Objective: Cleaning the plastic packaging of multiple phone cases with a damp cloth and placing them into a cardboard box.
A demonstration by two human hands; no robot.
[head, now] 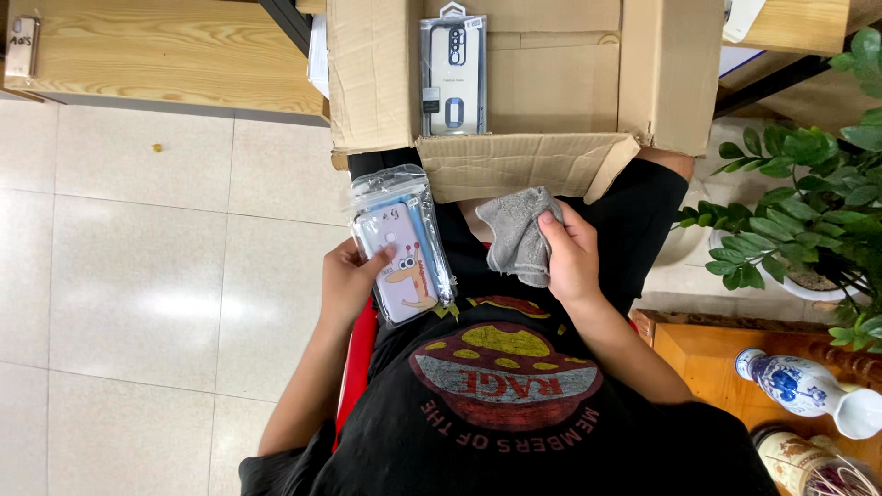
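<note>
Ahead of our hands the open cardboard box (551, 92) blocks the way forward: its near flap (524, 165) hangs down toward our lap, just above the grey cloth (519, 234) in our right hand (574, 257). Inside the box, a packaged phone case (453, 78) lies to the left, while bare cardboard beside it leaves room to reach in. To our left, past the left hand (347, 280) and its bagged phone case (404, 248), the tiled floor (138, 276) lies open. To our right, room is tight: a potted plant (808, 202) spreads its leaves there, and a blue-and-white vase (804, 386) lies on a wooden surface (707, 354) near our right elbow.
</note>
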